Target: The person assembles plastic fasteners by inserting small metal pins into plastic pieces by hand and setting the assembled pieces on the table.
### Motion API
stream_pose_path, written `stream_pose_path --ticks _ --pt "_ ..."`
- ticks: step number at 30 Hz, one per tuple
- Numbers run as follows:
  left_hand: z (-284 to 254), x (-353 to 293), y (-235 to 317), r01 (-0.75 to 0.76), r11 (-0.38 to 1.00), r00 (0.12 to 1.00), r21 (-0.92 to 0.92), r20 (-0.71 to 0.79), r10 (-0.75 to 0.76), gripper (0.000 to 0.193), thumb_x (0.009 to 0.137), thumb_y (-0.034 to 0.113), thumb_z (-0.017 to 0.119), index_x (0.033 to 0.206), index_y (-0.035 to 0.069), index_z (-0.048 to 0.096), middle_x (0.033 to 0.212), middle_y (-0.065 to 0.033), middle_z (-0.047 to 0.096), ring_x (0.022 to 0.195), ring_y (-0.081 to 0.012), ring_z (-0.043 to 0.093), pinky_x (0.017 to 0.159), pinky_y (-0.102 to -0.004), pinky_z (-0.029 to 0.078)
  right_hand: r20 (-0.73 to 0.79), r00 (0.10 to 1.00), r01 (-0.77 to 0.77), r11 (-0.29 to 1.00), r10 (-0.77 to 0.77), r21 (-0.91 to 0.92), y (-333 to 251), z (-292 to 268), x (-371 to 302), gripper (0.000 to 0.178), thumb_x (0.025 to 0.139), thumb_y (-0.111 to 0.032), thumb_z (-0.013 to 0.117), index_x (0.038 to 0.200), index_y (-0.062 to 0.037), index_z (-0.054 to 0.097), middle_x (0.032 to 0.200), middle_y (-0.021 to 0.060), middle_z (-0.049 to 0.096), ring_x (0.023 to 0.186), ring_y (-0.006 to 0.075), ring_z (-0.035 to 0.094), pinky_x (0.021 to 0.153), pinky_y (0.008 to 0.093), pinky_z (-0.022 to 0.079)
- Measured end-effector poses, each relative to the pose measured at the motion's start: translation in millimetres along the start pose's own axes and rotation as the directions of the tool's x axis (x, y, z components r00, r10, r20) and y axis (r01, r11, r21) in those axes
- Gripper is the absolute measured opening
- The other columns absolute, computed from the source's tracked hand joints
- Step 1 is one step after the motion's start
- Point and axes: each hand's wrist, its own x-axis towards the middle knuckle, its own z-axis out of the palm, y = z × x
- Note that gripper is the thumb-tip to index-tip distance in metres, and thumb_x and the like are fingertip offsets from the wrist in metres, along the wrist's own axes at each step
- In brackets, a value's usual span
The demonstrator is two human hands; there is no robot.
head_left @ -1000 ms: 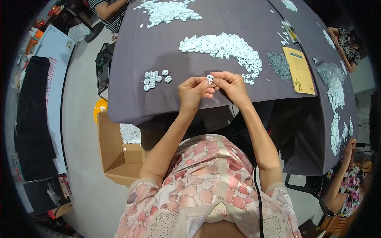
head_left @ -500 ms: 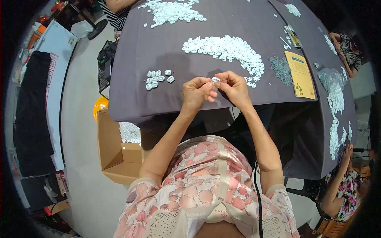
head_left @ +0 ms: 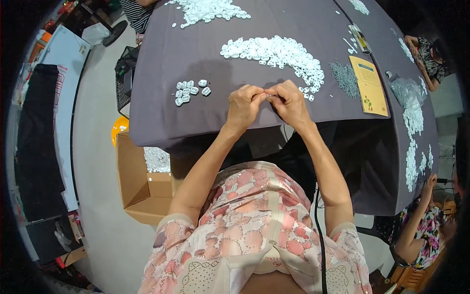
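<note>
Close to the table's front edge, my left hand (head_left: 242,109) and my right hand (head_left: 291,104) meet fingertip to fingertip. Both are pinched on one small white plastic piece (head_left: 269,96), which the fingers and thumbs mostly cover. To the left of my hands lies a small cluster of white oval pieces (head_left: 185,92) with dark marks or openings, two of them slightly apart. Beyond my hands spreads a curved pile of similar white pieces (head_left: 274,50), its tail reaching down to the right near my right hand.
Grey-clothed table (head_left: 166,115); a heap of thin grey parts (head_left: 345,78) beside a yellow booklet (head_left: 368,87). Another white pile (head_left: 210,12) lies far off. A cardboard box (head_left: 139,196) with white pieces stands lower left. A plastic bag (head_left: 408,93) lies right. Other people sit around.
My left fingers have curled in and both hands now press together around the white piece, which showed plainly before. The view has shifted slightly.
</note>
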Motion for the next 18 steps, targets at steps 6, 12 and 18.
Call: stream_pose_path --ticks 6,12,18 --pt "-1.1 0.0 -4.1 -0.118 0.99 0.993 0.082 -0.014 0.12 0.01 0.078 0.006 0.067 0.085 0.0 0.065 0.074 -0.0099 0.062 0.061 -0.0182 0.061 0.056 -0.0298 0.046 -0.016 1.0 0.004 0.998 -0.003 0.059 0.2 1.0 1.3 0.014 0.072 -0.002 0.067 0.085 -0.0067 0.068 0.076 0.0039 0.063 0.071 0.0232 0.055 0.064 0.0331 0.046" --pt "-0.6 0.7 -4.0 -0.149 0.984 0.989 0.103 0.002 0.149 0.008 0.077 0.005 0.066 0.083 0.0 0.063 0.076 -0.0115 0.063 0.064 -0.0235 0.062 0.058 -0.0322 0.047 -0.015 0.999 -0.041 0.997 0.042 0.067 3.2 3.7 -2.0 0.012 0.073 -0.005 0.068 0.085 -0.0072 0.069 0.076 0.0035 0.064 0.072 0.0227 0.055 0.065 0.0325 0.046" --pt "-1.1 0.7 -6.2 -0.223 0.956 0.975 0.192 0.024 0.223 0.009 0.076 0.004 0.067 0.083 0.001 0.063 0.074 -0.0114 0.061 0.063 -0.0247 0.06 0.057 -0.0337 0.045 -0.031 0.999 0.021 1.0 -0.021 0.008 3.8 5.7 -2.0 0.01 0.074 -0.008 0.068 0.084 -0.0076 0.069 0.076 0.0034 0.064 0.071 0.0233 0.056 0.064 0.033 0.046"
